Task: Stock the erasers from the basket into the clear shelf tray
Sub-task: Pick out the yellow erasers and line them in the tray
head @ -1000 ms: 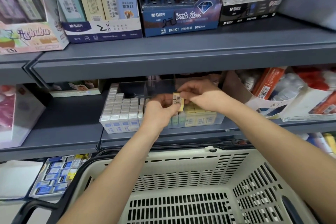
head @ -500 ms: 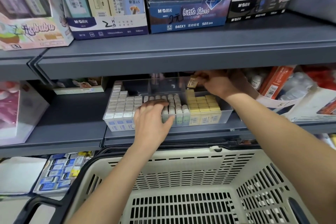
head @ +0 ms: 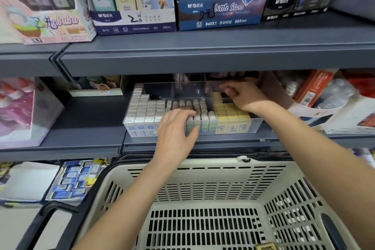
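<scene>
While reaching to the back right corner of the clear tray (head: 256, 125), curls right hand (head: 246, 98) over the yellow erasers (head: 231, 112); cannot tell whether pinching one. Lays left hand (head: 174, 131) flat, fingers straight, on front middle rows (head: 204, 110), likely bracing them against tipping. Notes one loose eraser (head: 265, 247) at near edge of basket (head: 182, 163).

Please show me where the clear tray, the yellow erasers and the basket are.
clear tray (head: 158, 90), head view, bare rear part, left side.
yellow erasers (head: 231, 112), head view, tops of the block.
basket (head: 203, 186), head view, far inner wall.
</scene>
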